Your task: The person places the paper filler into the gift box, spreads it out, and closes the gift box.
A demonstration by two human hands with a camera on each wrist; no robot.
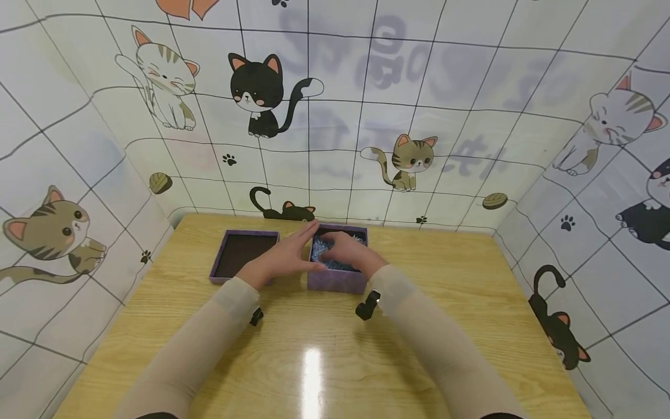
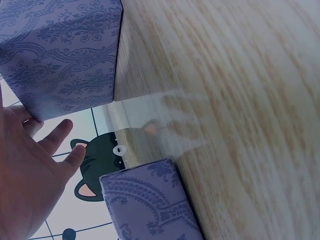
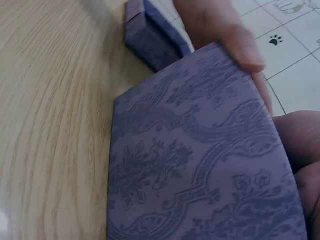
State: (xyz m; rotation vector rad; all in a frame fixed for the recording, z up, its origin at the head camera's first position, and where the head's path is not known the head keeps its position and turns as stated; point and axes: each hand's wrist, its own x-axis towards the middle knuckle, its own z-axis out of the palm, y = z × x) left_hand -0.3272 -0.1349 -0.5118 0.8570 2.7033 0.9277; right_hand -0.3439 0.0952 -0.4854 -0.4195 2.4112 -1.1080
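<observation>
A purple patterned box (image 1: 337, 281) stands open on the table, with blue-grey shredded filler (image 1: 320, 247) inside. My left hand (image 1: 285, 254) is at its left side, thumb by the near left corner and fingers reaching toward the far one. The left wrist view shows those fingers (image 2: 60, 135) spread and fairly straight beside the box. My right hand (image 1: 348, 249) reaches over the right rim into the box, fingers bent down into the filler. Its fingertips are partly hidden, and whether they pinch anything is unclear.
Left of the box lies its shallow lid (image 1: 245, 232), dark inside face up, partly behind the left forearm. Both sit on a light wooden table (image 1: 439, 279) near the back wall (image 1: 340, 163), which is white with cat drawings and grid lines. Side walls flank the table.
</observation>
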